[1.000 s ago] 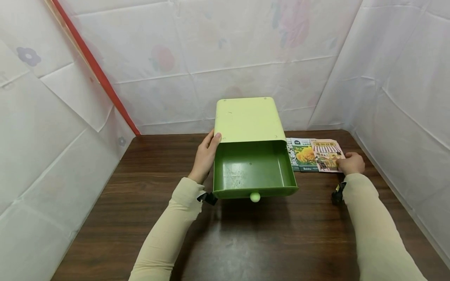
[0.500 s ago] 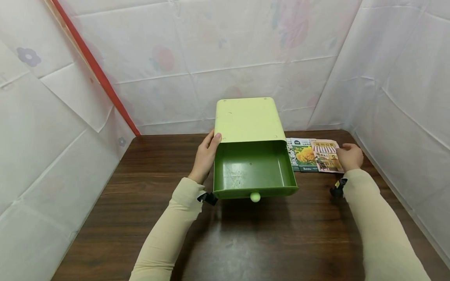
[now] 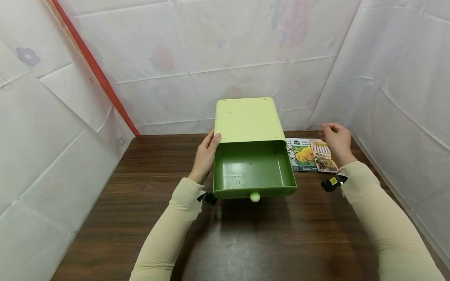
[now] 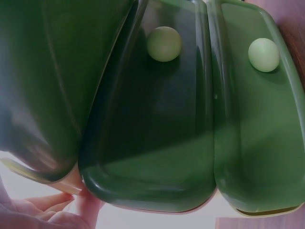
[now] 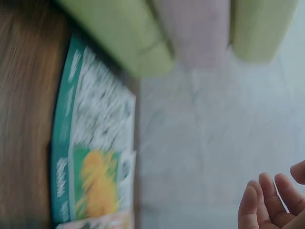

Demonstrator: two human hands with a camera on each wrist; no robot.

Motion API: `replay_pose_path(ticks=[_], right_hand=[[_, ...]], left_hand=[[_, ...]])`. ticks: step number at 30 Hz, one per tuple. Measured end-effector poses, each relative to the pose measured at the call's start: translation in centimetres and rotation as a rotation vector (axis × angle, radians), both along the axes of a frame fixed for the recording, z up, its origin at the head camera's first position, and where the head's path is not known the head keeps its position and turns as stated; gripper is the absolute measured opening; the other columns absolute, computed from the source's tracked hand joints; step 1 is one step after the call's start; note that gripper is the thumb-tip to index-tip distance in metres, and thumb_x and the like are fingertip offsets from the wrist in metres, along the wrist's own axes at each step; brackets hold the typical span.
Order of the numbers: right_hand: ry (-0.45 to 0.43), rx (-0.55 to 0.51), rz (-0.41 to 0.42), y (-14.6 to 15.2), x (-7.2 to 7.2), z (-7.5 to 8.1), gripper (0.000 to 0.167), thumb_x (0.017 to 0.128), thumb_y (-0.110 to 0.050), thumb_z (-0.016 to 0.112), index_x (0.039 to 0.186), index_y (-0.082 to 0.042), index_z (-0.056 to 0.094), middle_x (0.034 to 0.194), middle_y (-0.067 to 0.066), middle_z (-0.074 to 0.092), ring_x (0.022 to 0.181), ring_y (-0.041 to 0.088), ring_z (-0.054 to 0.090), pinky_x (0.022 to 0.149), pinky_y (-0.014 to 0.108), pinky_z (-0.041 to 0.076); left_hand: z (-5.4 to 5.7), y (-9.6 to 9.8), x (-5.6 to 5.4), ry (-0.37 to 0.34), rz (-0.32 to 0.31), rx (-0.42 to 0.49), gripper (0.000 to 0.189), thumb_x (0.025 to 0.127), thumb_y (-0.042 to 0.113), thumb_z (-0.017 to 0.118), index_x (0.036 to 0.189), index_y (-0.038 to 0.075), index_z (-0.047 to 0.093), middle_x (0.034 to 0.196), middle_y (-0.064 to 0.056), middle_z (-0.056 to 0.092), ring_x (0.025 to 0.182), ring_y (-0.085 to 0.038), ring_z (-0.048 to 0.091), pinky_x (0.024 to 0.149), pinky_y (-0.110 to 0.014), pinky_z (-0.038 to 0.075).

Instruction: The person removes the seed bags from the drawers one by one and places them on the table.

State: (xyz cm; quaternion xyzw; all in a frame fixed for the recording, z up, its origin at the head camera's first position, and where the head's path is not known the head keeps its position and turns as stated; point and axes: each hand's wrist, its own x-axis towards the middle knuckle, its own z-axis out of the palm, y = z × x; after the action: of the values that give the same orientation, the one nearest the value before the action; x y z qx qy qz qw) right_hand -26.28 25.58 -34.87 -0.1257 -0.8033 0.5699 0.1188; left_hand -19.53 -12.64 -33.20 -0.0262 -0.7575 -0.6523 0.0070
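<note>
A light green drawer cabinet (image 3: 247,119) stands mid-table with its top drawer (image 3: 235,193) pulled out; bare green floor shows inside. My left hand (image 3: 205,158) holds the cabinet's left side, thumb over the top front corner, the other fingers partly hidden along the side. Two lower drawers with round knobs are pushed in, seen in the left wrist view: the middle one (image 4: 157,114) and the bottom one (image 4: 259,119). My right hand (image 3: 338,142) is above a pink printed packet (image 3: 321,156), fingers loosely bent, holding nothing. Beside it lies a packet with yellow flowers (image 3: 304,155).
A third white-and-black packet (image 3: 290,152) is partly hidden by the cabinet's right side. White sheeting (image 3: 168,93) encloses the dark wooden table (image 3: 154,164) at the back and both sides. A red strip (image 3: 102,78) runs up the left corner.
My right hand has let go of the pink packet's right edge, lifted, and moved left and farther back over the packets. The left hand, the cabinet and the packets have stayed put.
</note>
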Motion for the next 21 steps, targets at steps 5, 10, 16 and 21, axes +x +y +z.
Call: replay_pose_path(ticks=[5, 10, 16, 21], right_hand=[[0.072, -0.002, 0.134, -2.6, 1.8, 2.4, 0.026, 0.102, -0.036, 0.051, 0.113, -0.015, 0.063, 0.093, -0.016, 0.065, 0.085, -0.003, 0.062, 0.076, 0.014, 0.053], [0.152, -0.075, 0.258, -5.2, 4.0, 4.5, 0.020, 0.101, -0.027, 0.056, 0.106, -0.011, 0.066, 0.087, -0.015, 0.069, 0.082, 0.003, 0.065, 0.072, 0.017, 0.055], [0.186, -0.052, 0.438, -7.7, 7.1, 6.2, 0.021, 0.101, -0.027, 0.057, 0.106, -0.009, 0.066, 0.093, -0.010, 0.070, 0.085, 0.008, 0.064, 0.072, 0.020, 0.054], [0.191, 0.061, 0.546, -9.4, 9.5, 6.9, 0.026, 0.101, -0.027, 0.057, 0.112, -0.005, 0.064, 0.094, -0.007, 0.069, 0.083, 0.014, 0.064, 0.072, 0.025, 0.056]], left_hand=[[-0.1, 0.0, -0.1, 0.000, -0.003, 0.009, 0.062, 0.103, 0.046, 0.043, 0.156, 0.019, 0.027, 0.161, -0.003, 0.028, 0.147, -0.022, 0.030, 0.117, -0.040, 0.034], [-0.1, -0.1, -0.1, 0.004, -0.010, 0.005, 0.062, 0.103, 0.046, 0.043, 0.156, 0.019, 0.026, 0.162, -0.003, 0.027, 0.147, -0.022, 0.029, 0.117, -0.041, 0.034], [-0.1, -0.1, 0.0, 0.005, -0.020, -0.008, 0.063, 0.103, 0.047, 0.043, 0.157, 0.019, 0.024, 0.162, -0.003, 0.025, 0.148, -0.023, 0.029, 0.116, -0.042, 0.035], [0.0, -0.1, 0.1, 0.003, -0.020, -0.001, 0.063, 0.103, 0.047, 0.043, 0.157, 0.019, 0.024, 0.162, -0.003, 0.026, 0.148, -0.023, 0.030, 0.116, -0.042, 0.036]])
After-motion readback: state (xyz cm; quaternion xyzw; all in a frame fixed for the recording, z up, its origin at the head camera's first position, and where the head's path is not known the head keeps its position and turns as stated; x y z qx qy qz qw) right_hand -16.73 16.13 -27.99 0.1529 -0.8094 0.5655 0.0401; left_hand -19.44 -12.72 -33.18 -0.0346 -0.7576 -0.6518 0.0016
